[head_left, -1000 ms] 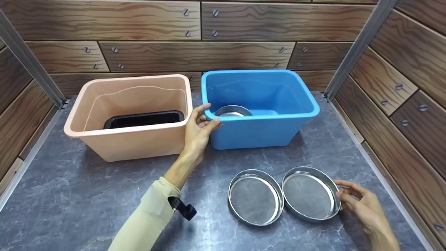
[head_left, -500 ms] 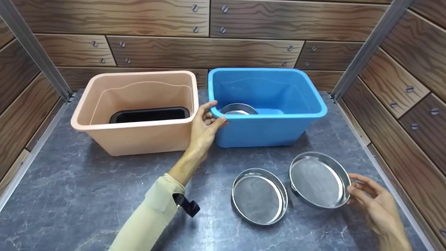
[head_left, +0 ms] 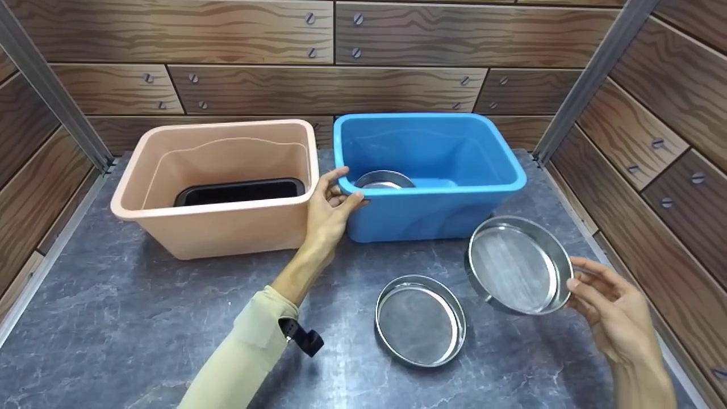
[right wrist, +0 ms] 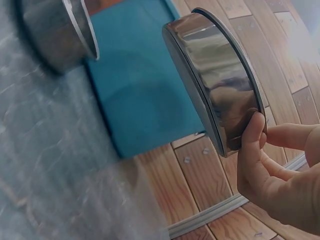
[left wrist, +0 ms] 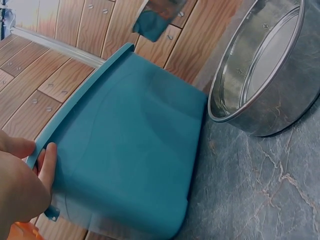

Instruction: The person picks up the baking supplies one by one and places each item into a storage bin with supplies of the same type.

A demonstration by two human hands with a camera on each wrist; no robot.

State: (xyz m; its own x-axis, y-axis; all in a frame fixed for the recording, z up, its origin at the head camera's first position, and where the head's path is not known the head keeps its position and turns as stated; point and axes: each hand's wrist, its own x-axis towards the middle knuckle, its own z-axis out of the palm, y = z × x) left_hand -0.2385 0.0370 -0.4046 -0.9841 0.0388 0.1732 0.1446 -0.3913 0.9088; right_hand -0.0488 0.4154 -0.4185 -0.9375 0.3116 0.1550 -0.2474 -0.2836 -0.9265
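Note:
My right hand pinches the right rim of a round metal sieve, thumb inside and fingers outside. The sieve is raised off the table and tilted; the right wrist view shows its shiny side wall. My left hand grips the front left corner of the blue tub's rim, seen in the left wrist view with fingers over the edge. A second sieve sits on the table, face up. Inside the tub lies another sieve, partly hidden by the front wall.
Left of the blue tub stands a peach tub with a black tray inside. Wood-patterned walls enclose the back and sides of the dark marbled table. Metal posts stand at the back corners.
My right hand has lifted the right sieve off the table and away from the second sieve, moving it toward the back and tilting it. The left hand keeps its grip on the blue tub.

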